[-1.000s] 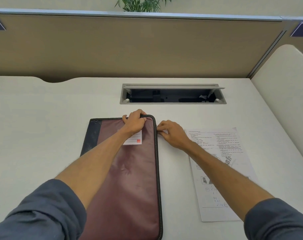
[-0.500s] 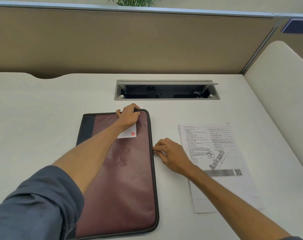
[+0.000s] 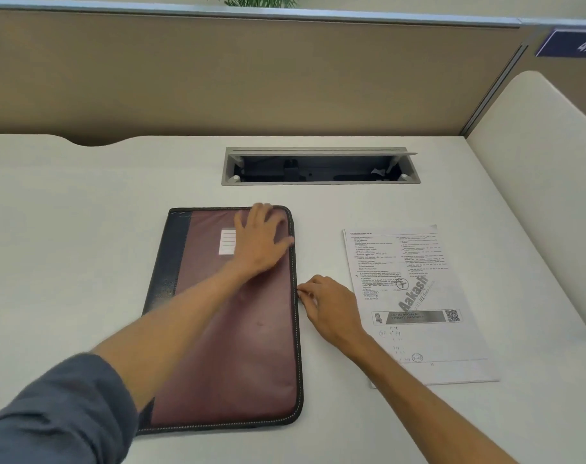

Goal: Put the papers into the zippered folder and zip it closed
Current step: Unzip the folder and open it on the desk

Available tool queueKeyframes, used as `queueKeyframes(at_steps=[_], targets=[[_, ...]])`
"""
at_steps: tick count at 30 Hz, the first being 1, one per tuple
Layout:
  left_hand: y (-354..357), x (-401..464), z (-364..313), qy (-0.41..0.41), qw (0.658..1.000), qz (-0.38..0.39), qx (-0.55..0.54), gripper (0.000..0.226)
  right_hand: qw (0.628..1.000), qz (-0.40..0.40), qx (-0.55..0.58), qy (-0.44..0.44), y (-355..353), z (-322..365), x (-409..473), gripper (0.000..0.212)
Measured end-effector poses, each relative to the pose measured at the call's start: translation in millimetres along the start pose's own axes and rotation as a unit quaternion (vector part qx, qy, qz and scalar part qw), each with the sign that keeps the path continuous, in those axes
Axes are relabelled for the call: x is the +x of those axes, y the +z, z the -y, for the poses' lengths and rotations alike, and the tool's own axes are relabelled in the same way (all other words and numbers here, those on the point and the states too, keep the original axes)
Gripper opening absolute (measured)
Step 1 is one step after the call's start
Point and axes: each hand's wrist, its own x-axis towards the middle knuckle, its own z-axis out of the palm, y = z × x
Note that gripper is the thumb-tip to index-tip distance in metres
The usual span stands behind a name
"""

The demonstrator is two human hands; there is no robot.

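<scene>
A maroon zippered folder (image 3: 238,346) with a black spine lies flat on the white desk (image 3: 84,246), a white label near its top. My left hand (image 3: 261,241) lies flat on the folder's upper right part, fingers spread. My right hand (image 3: 328,304) is at the folder's right edge, about halfway down, and pinches the zipper pull there. The printed papers (image 3: 415,296) lie on the desk to the right of the folder, partly under my right forearm.
An open cable tray (image 3: 318,167) is sunk into the desk behind the folder. A tan partition (image 3: 251,78) closes the back, and a cream panel (image 3: 536,162) stands along the right side.
My right hand has slid down the folder's right edge from its top corner to about halfway. My left hand has let go of the top edge and now lies flat.
</scene>
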Motion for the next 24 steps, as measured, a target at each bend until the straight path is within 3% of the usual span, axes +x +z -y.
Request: queueKeyframes(at_steps=[4, 12, 24], targets=[[23, -50, -23, -0.042, 0.997, 0.057, -0.022, 0.084, 1.0, 0.0, 0.006, 0.007, -1, 0, 0, 0.021], [29, -58, -33, -0.085, 0.984, -0.012, -0.157, 0.06, 0.998, 0.031, -0.002, -0.052, -9, 1, -21, 0.022], [33, -47, -27, -0.093, 0.986, -0.025, -0.136, 0.057, 0.997, 0.015, 0.001, -0.075, -1, 11, -111, 0.017]])
